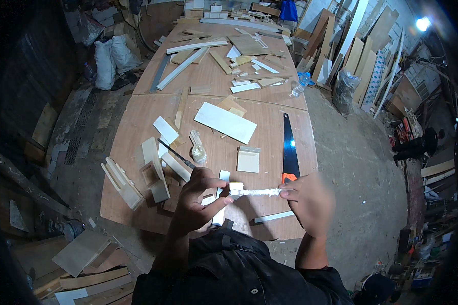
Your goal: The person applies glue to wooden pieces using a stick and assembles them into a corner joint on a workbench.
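My left hand (202, 197) pinches a small white block (236, 187) at the left end of a thin strip (261, 192). White, uneven paste covers the strip's visible face. Its right end is between the fingertips of my right hand (310, 201). From behind the left fingers juts a slim dark stick-like tool (175, 152); its other end is hidden, so I cannot tell its kind. Beyond the hands stands a small jar (199, 154) with pale contents. Near it is a small square wooden tray (248, 160). A handsaw (289, 152) with an orange handle lies beyond my right hand.
The wooden table (269, 107) bears a wide white board (225, 122), stacked wooden pieces (122, 184) at left and many offcuts at the far end. A plastic bottle (304, 80) stands at its right edge. Planks (361, 66) lean on the wall; boards (81, 252) lie lower left.
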Action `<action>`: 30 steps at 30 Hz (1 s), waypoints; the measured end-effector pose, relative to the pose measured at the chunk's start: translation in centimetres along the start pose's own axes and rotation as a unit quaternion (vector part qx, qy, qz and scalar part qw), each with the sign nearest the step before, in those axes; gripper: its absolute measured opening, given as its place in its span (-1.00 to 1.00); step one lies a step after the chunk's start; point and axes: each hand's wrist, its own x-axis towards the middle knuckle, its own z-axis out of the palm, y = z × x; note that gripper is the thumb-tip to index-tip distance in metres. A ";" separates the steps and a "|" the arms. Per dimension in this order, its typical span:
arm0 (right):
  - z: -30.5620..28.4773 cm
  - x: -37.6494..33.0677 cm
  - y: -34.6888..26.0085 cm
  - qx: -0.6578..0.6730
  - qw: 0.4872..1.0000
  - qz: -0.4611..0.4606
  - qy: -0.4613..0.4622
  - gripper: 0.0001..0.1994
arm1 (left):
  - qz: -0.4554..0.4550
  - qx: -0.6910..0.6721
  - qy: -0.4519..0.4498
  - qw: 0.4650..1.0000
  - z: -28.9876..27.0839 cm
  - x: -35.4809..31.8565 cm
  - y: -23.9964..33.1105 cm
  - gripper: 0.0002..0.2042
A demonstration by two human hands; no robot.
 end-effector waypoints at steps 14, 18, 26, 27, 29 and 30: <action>0.2 -0.3 0.6 -0.016 1.000 0.016 0.013 -0.76 | 0.035 -0.008 0.008 0.999 0.5 0.6 0.3 -0.63; 0.3 -0.2 0.7 0.029 0.999 -0.002 0.023 -0.76 | 0.045 0.018 -0.007 0.999 0.4 0.5 0.5 -0.63; 0.6 -0.3 0.8 0.038 0.999 0.007 0.034 -0.75 | 0.032 -0.024 -0.006 0.999 0.7 -0.2 -0.1 -0.67; 0.6 -0.3 0.8 0.041 0.999 0.002 0.014 -0.75 | 0.012 -0.034 -0.012 0.999 0.7 -0.2 -0.1 -0.66; 0.7 -0.2 0.7 0.066 0.998 -0.021 -0.009 -0.76 | -0.001 -0.068 -0.018 0.998 0.6 -0.2 0.1 -0.66; 0.7 -0.1 0.7 0.040 0.999 -0.012 -0.013 -0.76 | -0.008 -0.053 -0.019 0.998 0.6 -0.2 0.2 -0.67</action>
